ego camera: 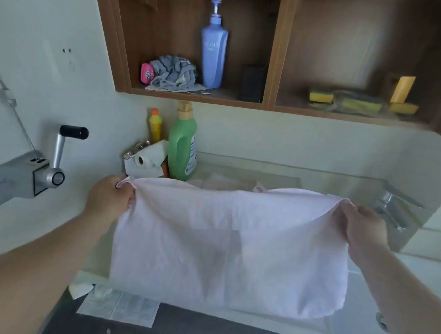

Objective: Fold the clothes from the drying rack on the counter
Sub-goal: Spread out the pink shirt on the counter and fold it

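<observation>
Both grips pinch cloth (230, 246) corners: left hand (111, 199) at nine o'clock; right hand (360, 227) at three; cloth hangs spread.

Garment (230, 246): thin pale-pink cloth, matt, lightly creased. Shelf unit (279, 48): brown wood-grain, matt. Pump bottle (212, 54) & green bottle (181, 149): smooth plastic, slight sheen. Crank (58, 149): brushed metal, black grip. Roll (148, 159): white paper. Tap (391, 209): shiny metal.
</observation>
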Available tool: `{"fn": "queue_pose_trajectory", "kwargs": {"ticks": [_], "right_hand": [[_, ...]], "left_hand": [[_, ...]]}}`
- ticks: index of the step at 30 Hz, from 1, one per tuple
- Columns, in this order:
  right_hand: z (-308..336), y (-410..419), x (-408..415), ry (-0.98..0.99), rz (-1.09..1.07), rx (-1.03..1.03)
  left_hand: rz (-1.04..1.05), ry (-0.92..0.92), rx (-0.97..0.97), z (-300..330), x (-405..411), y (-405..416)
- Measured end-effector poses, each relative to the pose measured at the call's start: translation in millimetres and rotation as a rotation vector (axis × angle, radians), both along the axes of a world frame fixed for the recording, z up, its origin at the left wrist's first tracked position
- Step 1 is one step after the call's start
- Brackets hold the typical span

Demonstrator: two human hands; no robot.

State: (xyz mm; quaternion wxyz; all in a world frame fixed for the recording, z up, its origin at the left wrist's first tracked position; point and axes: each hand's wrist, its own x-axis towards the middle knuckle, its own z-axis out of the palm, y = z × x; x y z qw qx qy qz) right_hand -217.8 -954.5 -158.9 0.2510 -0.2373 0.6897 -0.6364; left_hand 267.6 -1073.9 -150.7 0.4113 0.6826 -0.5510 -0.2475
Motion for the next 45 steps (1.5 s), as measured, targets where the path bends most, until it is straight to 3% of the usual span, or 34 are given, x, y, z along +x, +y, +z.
{"fn": "queue_pose_trajectory", "kwargs": {"ticks": [8, 15, 21, 24, 28, 29, 32, 33, 38, 41, 45], "right_hand": [[-12.0, -143.9, -69.1, -0.106, 0.09, 0.112], [-51.9, -225.2, -101.8, -0.241, 0.108, 0.286], [-84.1, -229.7, -105.0, -0.236, 0.173, 0.423], [-99.3, -228.2, -105.0, -0.325, 0.078, 0.425], [-103.7, -219.2, -85.6, -0.047, -0.025, 0.437], [-100.6, -213.8, -75.3, 0.071, -0.009, 0.437], [-88.0, -189.8, -23.0, 0.35, 0.139, 0.421], [-88.1, -183.5, -6.3, 0.426, 0.205, 0.409], [-113.7, -148.8, 80.2, 0.706, 0.529, 0.473], [-123.3, -130.1, 116.9, 0.826, 0.61, 0.606], [-147.2, -97.3, 133.7, 1.003, 0.698, 0.792]], "left_hand": [[0.278, 0.397, 0.106, 12.4, -70.9, -112.6], [0.334, 0.352, 0.183, -9.2, -100.9, -180.7], [0.42, 0.396, 0.399, -33.0, -105.7, -208.7], [0.37, 0.476, 0.429, -45.5, -105.5, -212.5], [0.2, 0.663, 0.401, -52.1, -113.4, -201.8], [0.179, 0.632, 0.379, -55.5, -116.1, -199.5], [0.142, 0.017, 0.372, -82.1, -111.3, -185.8], [0.093, -0.11, 0.362, -89.7, -113.4, -174.1], [-0.459, -0.607, 0.156, -116.9, -132.9, -88.1], [-0.666, -0.808, 0.297, -128.0, -139.4, -53.1], [-0.693, -0.913, 0.43, -147.5, -115.8, -25.5]]}}
